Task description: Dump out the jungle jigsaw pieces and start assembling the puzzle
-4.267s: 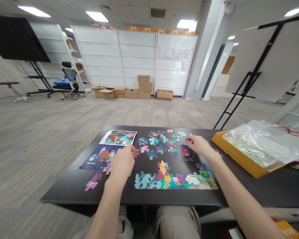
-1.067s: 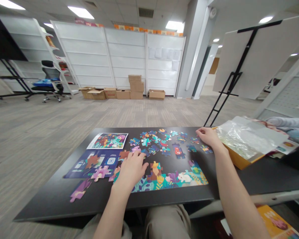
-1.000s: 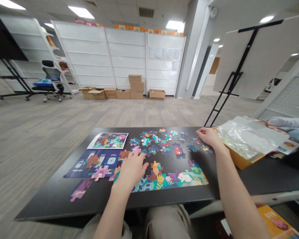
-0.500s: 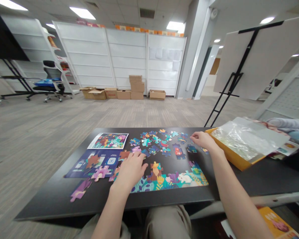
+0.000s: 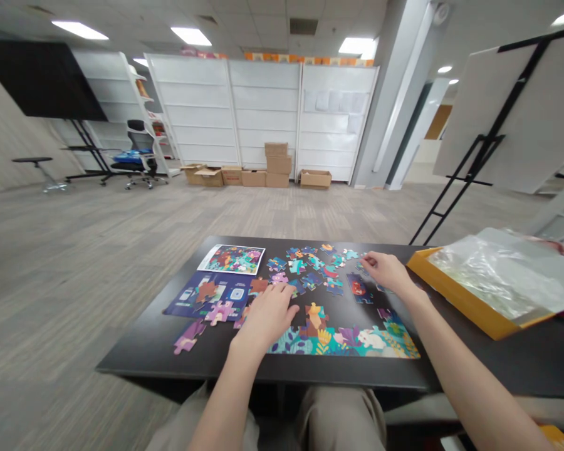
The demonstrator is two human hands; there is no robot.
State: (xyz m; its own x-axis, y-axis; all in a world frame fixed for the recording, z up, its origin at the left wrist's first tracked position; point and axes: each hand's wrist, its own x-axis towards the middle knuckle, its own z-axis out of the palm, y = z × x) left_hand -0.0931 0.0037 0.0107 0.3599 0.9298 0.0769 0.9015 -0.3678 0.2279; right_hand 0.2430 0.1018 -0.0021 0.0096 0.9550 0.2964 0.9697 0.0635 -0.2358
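Observation:
My left hand (image 5: pixel 272 310) lies palm down with fingers loosely stretched, over the left end of a joined puzzle strip (image 5: pixel 324 343) showing plants and a white rabbit. Beside its fingertips are a pink puzzle piece (image 5: pixel 279 279) and a brown piece (image 5: pixel 258 285). My right hand (image 5: pixel 386 271) is at the right of the loose pieces, thumb and forefinger pinched together; what is between them is too small to make out. A joined dark blue section with a red figure (image 5: pixel 360 289) lies just left of and below it. Several loose blue and teal pieces (image 5: pixel 311 280) are between the hands.
A picture sheet (image 5: pixel 235 259) and a purple leaflet (image 5: pixel 202 294) lie at the left of the black table (image 5: pixel 141 351). Purple pieces (image 5: pixel 189 337) lie near the leaflet. At the right stands a yellow box (image 5: pixel 470 307) with clear plastic (image 5: pixel 493 269) in it.
The view has turned left, so everything appears shifted right. My left hand stays in place on the table. My right hand remains among the right-hand pieces, its fingertips pinched.

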